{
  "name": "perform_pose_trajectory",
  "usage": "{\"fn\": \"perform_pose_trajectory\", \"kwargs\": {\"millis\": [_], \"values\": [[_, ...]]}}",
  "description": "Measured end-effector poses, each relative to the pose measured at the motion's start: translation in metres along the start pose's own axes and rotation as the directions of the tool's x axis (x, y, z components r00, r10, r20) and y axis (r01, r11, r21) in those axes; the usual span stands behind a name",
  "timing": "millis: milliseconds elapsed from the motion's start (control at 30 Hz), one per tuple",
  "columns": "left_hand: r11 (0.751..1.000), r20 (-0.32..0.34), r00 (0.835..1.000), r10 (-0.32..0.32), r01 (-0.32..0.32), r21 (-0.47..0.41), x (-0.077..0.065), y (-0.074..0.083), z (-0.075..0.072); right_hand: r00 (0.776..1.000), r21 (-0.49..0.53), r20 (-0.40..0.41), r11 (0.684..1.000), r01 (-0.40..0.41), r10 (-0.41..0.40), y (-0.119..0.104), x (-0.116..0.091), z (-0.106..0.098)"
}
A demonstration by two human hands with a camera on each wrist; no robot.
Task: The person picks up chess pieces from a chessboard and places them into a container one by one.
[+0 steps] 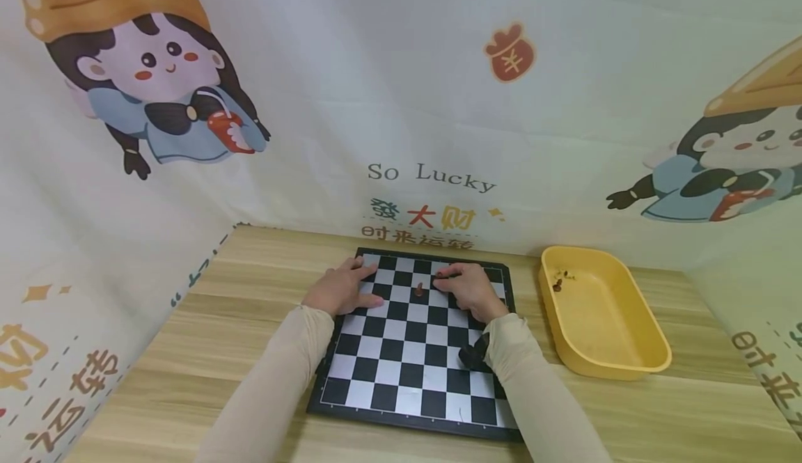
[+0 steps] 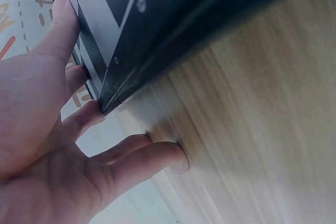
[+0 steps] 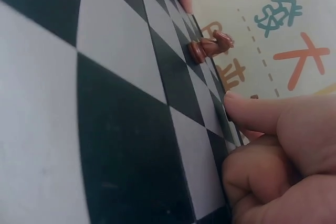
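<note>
A black-and-white chessboard (image 1: pixel 401 334) lies on the table under both hands. One brown chess knight (image 1: pixel 419 289) stands on it between them; the right wrist view shows its horse-head shape (image 3: pixel 216 44). My right hand (image 1: pixel 470 287) pinches a small brown chess piece (image 1: pixel 438 275) between thumb and fingers near the board's far side. Most of that piece is hidden, so its type cannot be told. At the board's left edge my left hand (image 1: pixel 341 289) is spread, thumb over the squares; in the left wrist view two fingers (image 2: pixel 152 163) touch the wooden table.
To the right of the board stands a yellow plastic tray (image 1: pixel 610 365) with several small dark pieces (image 1: pixel 557 285) at its far left. A printed cloth (image 1: pixel 351 101) hangs behind the wooden table (image 1: pixel 207 351). A black object (image 1: pixel 474 353) sits at my right wrist.
</note>
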State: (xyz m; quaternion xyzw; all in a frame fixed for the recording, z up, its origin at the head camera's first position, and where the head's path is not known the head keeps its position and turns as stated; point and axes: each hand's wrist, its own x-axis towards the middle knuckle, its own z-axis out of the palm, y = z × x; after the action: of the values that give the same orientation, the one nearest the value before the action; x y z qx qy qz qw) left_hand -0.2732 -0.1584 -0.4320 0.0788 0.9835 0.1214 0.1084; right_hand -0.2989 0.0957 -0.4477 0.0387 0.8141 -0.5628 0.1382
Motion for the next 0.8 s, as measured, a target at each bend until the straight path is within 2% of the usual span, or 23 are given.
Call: {"fn": "perform_pose_trajectory", "kwargs": {"millis": [433, 800], "values": [[1.0, -0.01, 1.0, 0.014, -0.014, -0.005, -0.001, 0.004, -0.002, 1.0, 0.012, 0.013, 1.0, -0.009, 0.008, 0.001, 0.001, -0.003], [1.0, 0.0, 1.0, -0.004, 0.004, -0.015, -0.001, 0.001, -0.002, 0.999, -0.101, 0.01, 0.994, 0.05, -0.049, -0.011, -0.006, -0.01]]}}
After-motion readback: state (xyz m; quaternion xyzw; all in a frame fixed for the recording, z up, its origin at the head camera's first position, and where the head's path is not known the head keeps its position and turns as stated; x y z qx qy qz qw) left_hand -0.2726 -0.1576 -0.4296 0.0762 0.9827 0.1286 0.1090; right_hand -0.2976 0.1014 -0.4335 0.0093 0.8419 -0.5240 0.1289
